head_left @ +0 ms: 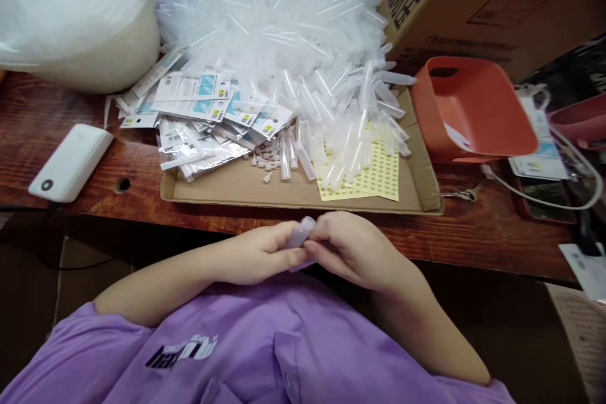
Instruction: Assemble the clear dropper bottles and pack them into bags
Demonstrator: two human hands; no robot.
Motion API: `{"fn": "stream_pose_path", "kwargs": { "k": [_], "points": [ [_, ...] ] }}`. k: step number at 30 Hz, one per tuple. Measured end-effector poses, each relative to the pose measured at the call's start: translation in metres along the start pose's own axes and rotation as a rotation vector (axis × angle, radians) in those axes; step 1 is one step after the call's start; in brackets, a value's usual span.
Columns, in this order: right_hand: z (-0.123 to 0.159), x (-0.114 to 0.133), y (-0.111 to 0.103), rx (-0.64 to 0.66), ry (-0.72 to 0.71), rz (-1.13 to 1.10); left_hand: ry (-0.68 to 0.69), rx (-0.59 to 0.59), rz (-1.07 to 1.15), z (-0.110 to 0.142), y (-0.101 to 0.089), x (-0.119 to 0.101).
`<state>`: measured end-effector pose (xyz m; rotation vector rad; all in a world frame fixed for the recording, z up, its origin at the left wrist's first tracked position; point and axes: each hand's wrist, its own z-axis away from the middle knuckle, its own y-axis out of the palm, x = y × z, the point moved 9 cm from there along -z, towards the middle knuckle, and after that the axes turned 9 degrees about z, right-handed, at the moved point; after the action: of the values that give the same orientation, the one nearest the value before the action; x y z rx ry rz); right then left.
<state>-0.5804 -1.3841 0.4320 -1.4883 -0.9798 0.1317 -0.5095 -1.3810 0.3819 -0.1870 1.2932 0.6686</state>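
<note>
Left hand [267, 255] and right hand [353, 249] pinch a plastic tube [299, 235] in their fingers at the front edge of the table [142, 167], a narrow strip of reddish wood [203, 217] parting it from the cardboard tray [227, 188]; a heap of tubes [284, 25] crowds its rear, an orange basket [426, 107] and brown carton [473, 6] stand right

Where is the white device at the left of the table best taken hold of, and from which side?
Across the middle of its two long edges, I would judge: the white device lies flat and is longer than wide. Come from above with the left hand, once free of the tube. Avoid the near end, where a dark cable seems to meet it.
</note>
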Motion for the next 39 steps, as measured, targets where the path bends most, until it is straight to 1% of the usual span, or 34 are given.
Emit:
{"fn": "stream_pose_path", "kwargs": {
  "k": [2,3,5,6,7,9,11,13,14,16,19,21,23,25,28,29,31,33,34,35,36,37,39],
  "points": [
    [-0.018,0.011,0.007,-0.102,-0.059,0.077,-0.061,0.046,0.307,0.010,-0.004,0.014],
    [-0.025,0.013,0.008,-0.160,-0.061,0.088,-0.078,0.043,0.410,0.015,-0.009,0.019],
    [-0.036,0.009,0.006,-0.239,-0.013,0.060,-0.101,-0.009,0.509,0.026,-0.022,0.025],
    [-0.042,0.002,0.004,-0.245,0.031,0.056,-0.104,-0.054,0.525,0.032,-0.030,0.028],
    [-0.048,-0.005,0.003,-0.223,0.076,0.084,-0.104,-0.108,0.533,0.038,-0.039,0.030],
    [-0.064,-0.019,0.005,-0.097,0.105,0.237,-0.116,-0.214,0.555,0.050,-0.055,0.035],
    [-0.081,-0.029,0.018,0.115,0.038,0.425,-0.147,-0.275,0.597,0.057,-0.062,0.042],
    [-0.093,-0.039,0.035,0.298,-0.025,0.550,-0.179,-0.292,0.640,0.058,-0.061,0.049],
    [-0.098,-0.042,0.042,0.364,-0.043,0.587,-0.187,-0.291,0.654,0.056,-0.060,0.052],
    [-0.103,-0.045,0.054,0.436,-0.074,0.623,-0.185,-0.293,0.646,0.052,-0.056,0.055],
    [-0.102,-0.041,0.062,0.458,-0.107,0.628,-0.178,-0.319,0.499,0.051,-0.057,0.056],
    [-0.100,-0.041,0.060,0.431,-0.060,0.605,-0.144,-0.367,0.293,0.055,-0.064,0.051],
    [-0.099,-0.042,0.056,0.415,0.012,0.516,-0.062,-0.425,0.021,0.062,-0.073,0.039],
    [-0.101,-0.038,0.056,0.429,0.070,0.404,0.042,-0.459,-0.246,0.068,-0.079,0.026],
    [-0.118,-0.025,0.064,0.458,0.128,0.306,0.178,-0.450,-0.532,0.076,-0.078,0.011],
    [-0.126,-0.017,0.069,0.469,0.127,0.273,0.212,-0.446,-0.607,0.079,-0.077,0.008],
    [-0.143,0.001,0.083,0.498,0.081,0.205,0.252,-0.438,-0.739,0.085,-0.075,0.005],
    [-0.155,0.017,0.096,0.520,-0.004,0.215,0.287,-0.447,-0.839,0.095,-0.076,0.002],
    [-0.159,0.024,0.100,0.508,-0.060,0.259,0.320,-0.473,-0.873,0.103,-0.078,-0.001],
    [-0.162,0.029,0.101,0.474,-0.125,0.321,0.360,-0.523,-0.894,0.113,-0.083,-0.005],
    [-0.163,0.033,0.101,0.418,-0.193,0.388,0.403,-0.607,-0.902,0.126,-0.091,-0.009],
    [-0.164,0.035,0.099,0.343,-0.256,0.451,0.444,-0.719,-0.888,0.140,-0.102,-0.013],
    [-0.165,0.033,0.091,0.170,-0.333,0.551,0.504,-0.987,-0.777,0.171,-0.128,-0.017]
  ]
}}
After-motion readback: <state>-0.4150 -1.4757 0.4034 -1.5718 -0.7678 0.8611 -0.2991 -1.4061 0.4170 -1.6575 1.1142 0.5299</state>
